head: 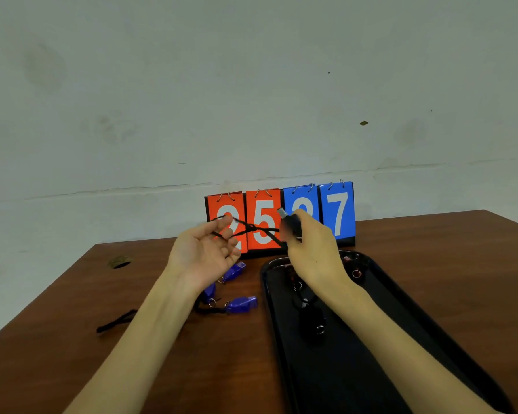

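Black whistle (290,224): likely light, rigid; right hand (314,252) clasps its body. Cord (254,230): limp, snag-prone, knotted between hands; left hand (205,252) hooks its loop.

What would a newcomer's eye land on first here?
The bright scoreboard at the far edge of the table, red and blue cards with white digits, stands out first. In front of it the left hand and right hand stretch a black cord, the right holding a dark whistle. Blue whistles lie below the left hand, beside a black tray.
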A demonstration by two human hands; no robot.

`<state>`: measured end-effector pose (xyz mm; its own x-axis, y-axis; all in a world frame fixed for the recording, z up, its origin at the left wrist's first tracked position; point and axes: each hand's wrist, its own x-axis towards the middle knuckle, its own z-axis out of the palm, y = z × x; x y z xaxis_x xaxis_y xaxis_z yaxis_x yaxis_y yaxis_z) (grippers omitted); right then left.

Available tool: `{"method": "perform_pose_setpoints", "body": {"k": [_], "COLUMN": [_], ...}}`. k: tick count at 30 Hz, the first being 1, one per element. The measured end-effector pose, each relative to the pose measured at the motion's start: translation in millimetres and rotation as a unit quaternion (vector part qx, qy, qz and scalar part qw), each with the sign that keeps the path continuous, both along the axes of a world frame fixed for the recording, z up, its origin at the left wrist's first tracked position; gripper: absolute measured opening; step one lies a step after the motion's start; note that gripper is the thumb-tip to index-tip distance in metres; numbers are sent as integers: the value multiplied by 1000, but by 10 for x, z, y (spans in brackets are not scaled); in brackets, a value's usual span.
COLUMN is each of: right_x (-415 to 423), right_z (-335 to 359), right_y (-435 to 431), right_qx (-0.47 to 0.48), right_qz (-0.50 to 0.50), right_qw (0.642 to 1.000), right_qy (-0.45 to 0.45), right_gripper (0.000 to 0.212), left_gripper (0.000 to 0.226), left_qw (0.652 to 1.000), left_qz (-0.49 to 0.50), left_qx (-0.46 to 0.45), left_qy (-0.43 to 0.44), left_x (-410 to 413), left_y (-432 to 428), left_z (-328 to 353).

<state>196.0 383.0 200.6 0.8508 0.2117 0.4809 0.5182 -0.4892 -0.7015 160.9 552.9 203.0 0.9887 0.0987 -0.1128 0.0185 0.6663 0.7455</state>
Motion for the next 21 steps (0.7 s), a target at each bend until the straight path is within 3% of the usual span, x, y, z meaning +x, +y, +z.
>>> {"method": "perform_pose_setpoints", "body": {"k": [3, 5, 8, 9, 12, 18, 21], "right_x": [-8, -12, -32, -25, -52, -89, -69], "right_z": [34, 48, 65, 71, 146, 201, 192], "right_y": [-25, -42, -43, -42, -67, -132, -133], "right_qx": [14, 12, 92, 127, 193, 183, 213], "right_qz": [38, 43, 70, 80, 124, 221, 237], "right_qw": [999, 999, 992, 987, 971, 951, 937], "right_qy": [10, 13, 43, 51, 70, 118, 146], "right_gripper": [12, 19, 5, 14, 28, 24, 20], "left_gripper": [41, 40, 38, 39, 37, 23, 21], "left_qw": [994, 982, 955, 947, 929, 930, 927], "left_qz": [-18, -22, -3, -2, -20, -31, 29], "left_qx": [78, 151, 255, 276, 321, 324, 351], "left_qy": [-72, -114, -152, -164, -184, -171, -130], "left_x": [-25, -62, -144, -165, -234, -317, -302], "left_y": [-4, -64, -182, -207, -265, -333, -320], "left_z": [19, 50, 131, 154, 210, 293, 294]}}
